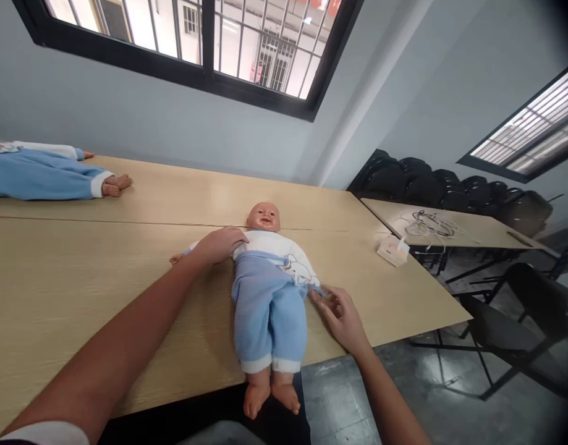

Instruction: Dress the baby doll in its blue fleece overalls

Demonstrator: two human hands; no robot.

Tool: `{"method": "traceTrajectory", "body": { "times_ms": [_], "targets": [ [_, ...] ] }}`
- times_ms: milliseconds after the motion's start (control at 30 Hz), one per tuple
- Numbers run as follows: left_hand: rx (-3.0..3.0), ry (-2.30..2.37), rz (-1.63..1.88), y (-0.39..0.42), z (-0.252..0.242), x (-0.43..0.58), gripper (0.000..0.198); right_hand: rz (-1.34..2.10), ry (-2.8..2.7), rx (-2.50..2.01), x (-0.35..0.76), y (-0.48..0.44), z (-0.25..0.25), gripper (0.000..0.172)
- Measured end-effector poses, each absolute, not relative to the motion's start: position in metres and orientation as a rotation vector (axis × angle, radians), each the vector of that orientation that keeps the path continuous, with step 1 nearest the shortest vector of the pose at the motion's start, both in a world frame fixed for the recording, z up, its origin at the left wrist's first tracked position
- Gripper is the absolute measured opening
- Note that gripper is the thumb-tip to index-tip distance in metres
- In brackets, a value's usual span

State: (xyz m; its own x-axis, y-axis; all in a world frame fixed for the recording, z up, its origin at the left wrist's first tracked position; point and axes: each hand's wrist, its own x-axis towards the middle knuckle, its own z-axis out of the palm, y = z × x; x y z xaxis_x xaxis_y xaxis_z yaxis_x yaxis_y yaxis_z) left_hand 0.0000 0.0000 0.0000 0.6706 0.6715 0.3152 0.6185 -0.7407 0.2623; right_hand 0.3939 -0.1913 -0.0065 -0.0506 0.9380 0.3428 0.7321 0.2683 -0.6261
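Doll [269, 296] on table [80, 278], left hand [221, 244] spread, right hand [342, 315] grip unclear (tissue box [392, 250] near)

A second doll [42, 176], tissue box [392, 250], cables [429, 225] and black chairs [450, 185] sit around.

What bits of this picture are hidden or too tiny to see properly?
Head view:
- The baby doll in white top and blue trousers: its upper arm is covered by the left hand; whether that hand grips is unclear.
- The doll's other hand is partly hidden by the right hand.
- The second blue-clad doll: its upper body is cut off by the left edge.
- The tangled cables on the far table: too small to identify.
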Motion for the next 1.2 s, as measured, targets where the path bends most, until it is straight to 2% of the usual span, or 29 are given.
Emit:
{"method": "traceTrajectory", "body": {
  "times_ms": [100,233,400,467,600,700,800,900,1000,1200],
  "targets": [
    [2.756,1.061,0.610,-0.002,0.001,0.001,0.034,0.220,-1.911,-1.525,0.384,-0.187,-0.004,0.020],
    [2.744,1.073,0.631,-0.006,0.005,0.003,0.034,0.051,-1.921,-1.507,0.374,-0.195,-0.004,0.018],
    [2.730,1.099,0.645,-0.008,0.007,0.006,0.033,0.189,-2.010,-1.584,0.359,-0.219,-0.006,0.040],
    [2.725,1.106,0.650,-0.009,0.008,0.007,0.033,0.214,-1.982,-1.568,0.348,-0.228,0.000,0.042],
    [2.716,1.111,0.657,-0.013,0.014,0.007,0.033,0.223,-1.898,-1.426,0.306,-0.243,0.031,0.033],
    [2.723,1.108,0.662,-0.017,0.017,0.007,0.028,0.310,-2.131,-1.428,0.258,-0.250,0.054,0.022],
    [2.738,1.125,0.656,-0.017,0.017,0.005,0.030,0.165,-2.418,-1.636,0.219,-0.251,0.062,0.020],
    [2.751,1.154,0.640,-0.010,0.012,0.005,0.031,0.058,-2.613,-1.628,0.206,-0.251,0.059,0.014],
    [2.752,1.214,0.634,0.000,0.005,0.004,0.028,0.164,-2.744,-1.502,0.213,-0.262,0.059,0.018],
    [2.767,1.347,0.617,0.011,-0.009,0.006,0.025,0.622,-2.724,-1.358,0.245,-0.302,0.069,0.016]
  ]
}}
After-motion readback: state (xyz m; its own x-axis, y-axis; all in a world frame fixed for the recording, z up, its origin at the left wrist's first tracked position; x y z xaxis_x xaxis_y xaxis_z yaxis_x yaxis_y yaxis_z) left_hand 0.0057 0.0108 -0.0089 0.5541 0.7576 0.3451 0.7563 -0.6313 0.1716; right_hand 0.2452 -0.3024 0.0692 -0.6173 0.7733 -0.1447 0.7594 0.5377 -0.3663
